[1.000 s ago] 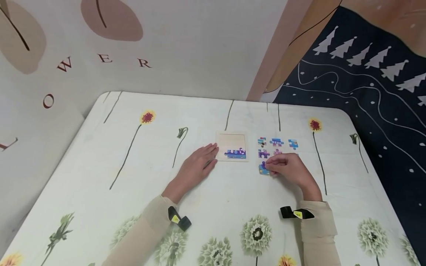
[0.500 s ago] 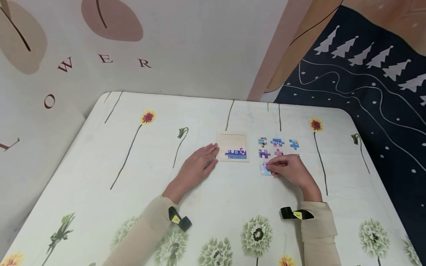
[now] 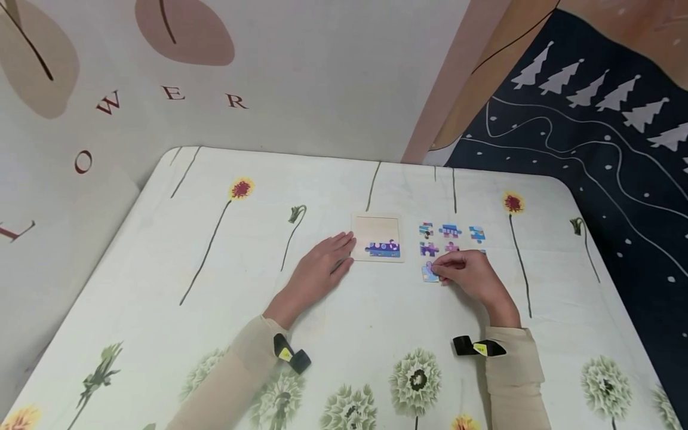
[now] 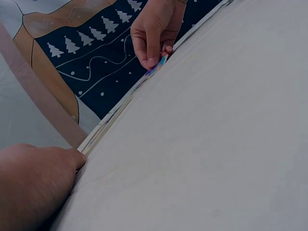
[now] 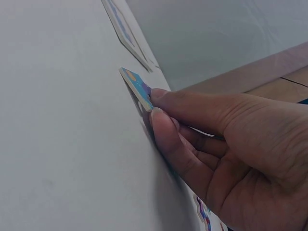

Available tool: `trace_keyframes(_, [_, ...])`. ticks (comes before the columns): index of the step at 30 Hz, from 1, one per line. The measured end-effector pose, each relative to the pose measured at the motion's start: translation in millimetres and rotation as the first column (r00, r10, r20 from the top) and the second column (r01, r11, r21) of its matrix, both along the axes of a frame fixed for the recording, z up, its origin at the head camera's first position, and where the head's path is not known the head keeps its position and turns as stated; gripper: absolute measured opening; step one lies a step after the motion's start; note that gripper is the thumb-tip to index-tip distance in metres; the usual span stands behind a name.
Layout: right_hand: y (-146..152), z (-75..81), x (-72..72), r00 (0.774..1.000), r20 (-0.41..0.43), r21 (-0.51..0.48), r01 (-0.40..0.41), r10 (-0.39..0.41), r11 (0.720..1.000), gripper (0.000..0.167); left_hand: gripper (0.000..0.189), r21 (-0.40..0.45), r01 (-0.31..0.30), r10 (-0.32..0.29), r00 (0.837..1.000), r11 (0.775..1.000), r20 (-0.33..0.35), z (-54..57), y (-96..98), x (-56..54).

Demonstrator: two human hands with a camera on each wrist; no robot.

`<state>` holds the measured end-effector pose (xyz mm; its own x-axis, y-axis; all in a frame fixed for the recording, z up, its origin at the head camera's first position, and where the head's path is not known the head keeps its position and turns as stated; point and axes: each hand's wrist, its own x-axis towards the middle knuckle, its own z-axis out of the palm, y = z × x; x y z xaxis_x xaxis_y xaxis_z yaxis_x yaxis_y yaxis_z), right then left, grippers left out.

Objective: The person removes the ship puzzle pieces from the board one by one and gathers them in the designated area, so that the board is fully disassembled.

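My right hand point(image 3: 469, 273) pinches a blue jigsaw piece point(image 3: 428, 272) between thumb and index finger, at the near left of the loose pieces. In the right wrist view this jigsaw piece point(image 5: 136, 87) is tilted, its left edge raised over a shadow on the table. My left hand point(image 3: 324, 263) lies with fingers extended, their tips at the left edge of a square wooden puzzle tray point(image 3: 376, 229). Joined purple and blue pieces point(image 3: 383, 248) sit in the tray's lower right corner. The left wrist view shows the left hand point(image 4: 38, 180) at the tray's edge.
Several loose jigsaw pieces lie in rows right of the tray, among them a blue piece point(image 3: 450, 230), a corner piece point(image 3: 476, 233) and a purple piece point(image 3: 428, 249). My right hand partly covers others. A flower-print cloth point(image 3: 371, 334) covers the table, which meets walls behind.
The piece in my right hand has tilted and shifted slightly right, its face now looking paler. My left hand stays at the tray, and the pieces in the tray are unchanged.
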<state>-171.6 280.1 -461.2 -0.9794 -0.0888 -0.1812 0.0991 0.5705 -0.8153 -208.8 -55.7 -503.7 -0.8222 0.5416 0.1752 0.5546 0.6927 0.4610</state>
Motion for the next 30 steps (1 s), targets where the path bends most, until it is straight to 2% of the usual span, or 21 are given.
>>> trace_keyframes(13, [1.1, -0.5, -1.0, 0.999, 0.024, 0.007, -0.022, 0.022, 1.0, 0.016, 0.048, 0.004, 0.001, -0.001, 1.0, 1.0, -0.005, -0.3, 0.7, -0.4])
trace_keyframes(20, [1.4, 0.5, -0.1, 0.999, -0.001, 0.015, -0.05, 0.05, 0.999, 0.014, 0.048, 0.006, 0.005, -0.005, 1.0, 1.0, -0.011, -0.8, 0.7, -0.9])
trace_keyframes(30, [0.6, 0.9, -0.3, 0.999, -0.002, 0.04, -0.035, 0.036, 0.999, 0.012, 0.048, 0.012, 0.006, -0.006, 1.0, 1.0, -0.013, 0.3, 1.1, -1.0])
